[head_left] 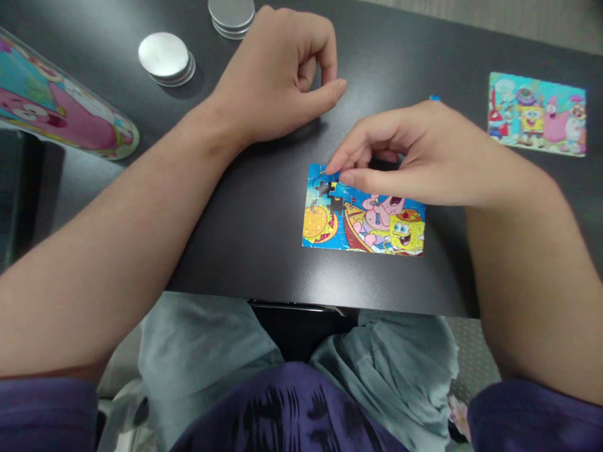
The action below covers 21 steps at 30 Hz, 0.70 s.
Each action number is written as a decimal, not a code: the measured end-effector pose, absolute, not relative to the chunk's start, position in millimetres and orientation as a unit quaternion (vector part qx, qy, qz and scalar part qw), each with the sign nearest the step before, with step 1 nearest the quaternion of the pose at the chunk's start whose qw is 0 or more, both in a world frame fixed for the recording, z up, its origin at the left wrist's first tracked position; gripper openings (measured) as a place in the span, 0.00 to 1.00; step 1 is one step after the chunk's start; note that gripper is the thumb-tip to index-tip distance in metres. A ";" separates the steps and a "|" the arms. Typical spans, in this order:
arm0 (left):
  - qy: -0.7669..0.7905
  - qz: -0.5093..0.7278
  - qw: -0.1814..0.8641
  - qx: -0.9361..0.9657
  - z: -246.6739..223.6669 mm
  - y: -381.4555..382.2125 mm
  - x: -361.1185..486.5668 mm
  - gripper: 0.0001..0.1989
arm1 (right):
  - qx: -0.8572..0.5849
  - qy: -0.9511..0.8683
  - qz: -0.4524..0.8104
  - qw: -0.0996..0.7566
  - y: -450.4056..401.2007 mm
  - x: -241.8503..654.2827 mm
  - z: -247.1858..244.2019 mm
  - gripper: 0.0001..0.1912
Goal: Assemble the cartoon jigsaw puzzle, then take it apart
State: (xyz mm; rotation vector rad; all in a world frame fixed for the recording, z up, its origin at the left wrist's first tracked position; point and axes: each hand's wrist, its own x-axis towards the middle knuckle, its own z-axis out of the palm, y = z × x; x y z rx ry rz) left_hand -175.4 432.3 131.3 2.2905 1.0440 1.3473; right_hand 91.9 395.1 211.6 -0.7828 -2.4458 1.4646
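Observation:
A small cartoon jigsaw puzzle (325, 235) lies on the dark table in front of me, with gaps in its upper left where the black surface shows through. Over its top edge is my right hand (414, 150), thumb and index fingertip close together on a blue puzzle piece (335, 177) beside the gaps. The fingers partly cover that piece. Up and to the left, my left hand (287, 75) rests above the table in a loose curl, thumb pointing right. Nothing shows in it, though the palm is partly hidden.
A cartoon picture card (537, 116) lies at the right. Two stacks of silver discs, one nearer (164, 56) and one farther (230, 16), stand at the upper left. A tall cartoon-printed container (70, 107) is at the left edge. A blue bit (434, 98) peeks out behind my right hand.

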 end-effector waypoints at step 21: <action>0.363 0.468 0.152 0.791 135.2 430.1 -174.1 0.06 | -0.287 -0.824 0.485 0.059 391.8 88.6 215.3 0.10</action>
